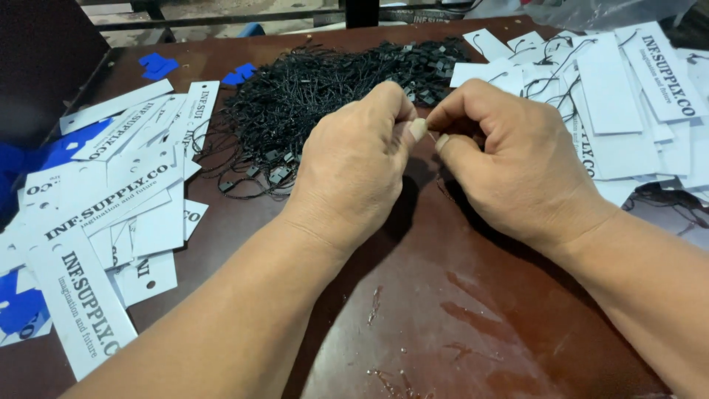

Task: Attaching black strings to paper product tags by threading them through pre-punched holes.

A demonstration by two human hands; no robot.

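Left hand (354, 166) and right hand (517, 159) meeting fingertip to fingertip at centre, pinching something thin, hardly visible, just near of the tangled heap of thin black string loops with small plastic clasps (310, 96) on the dark brown table (443, 310).

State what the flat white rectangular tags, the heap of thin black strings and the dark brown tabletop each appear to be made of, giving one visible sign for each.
Flat white rectangular tags: probably matt card; thin, stiff, with punched holes.
Heap of thin black strings: likely cord with small plastic clasps; limp, tangled strands with blocky ends.
Dark brown tabletop: perhaps lacquered wood or laminate; it shines and is scuffed.
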